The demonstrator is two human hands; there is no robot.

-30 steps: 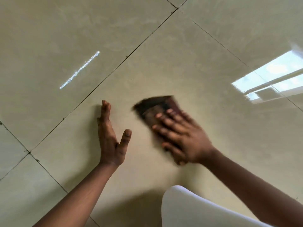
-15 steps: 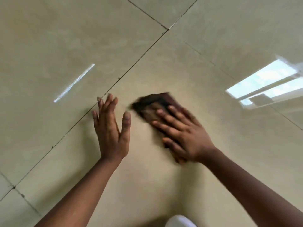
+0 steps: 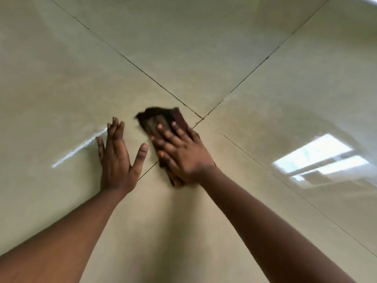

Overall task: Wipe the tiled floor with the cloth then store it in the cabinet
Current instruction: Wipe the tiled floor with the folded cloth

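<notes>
A dark brown cloth (image 3: pixel 161 119) lies flat on the glossy beige tiled floor (image 3: pixel 183 54), just left of where four tiles meet. My right hand (image 3: pixel 181 152) presses down on it with fingers spread, covering its near half; the far edge is blurred. My left hand (image 3: pixel 117 158) rests flat on the floor to the left of the cloth, fingers together and thumb out, holding nothing. No cabinet is in view.
Dark grout lines cross at a joint (image 3: pixel 203 118) right of the cloth. A bright window reflection (image 3: pixel 318 158) shines on the tile at the right, and a thin streak of glare (image 3: pixel 79 148) lies left of my left hand.
Both hands and the cloth have moved forward across the floor toward the tile joint. My left hand now lies flat with its thumb spread. The white garment at the bottom is gone from view.
</notes>
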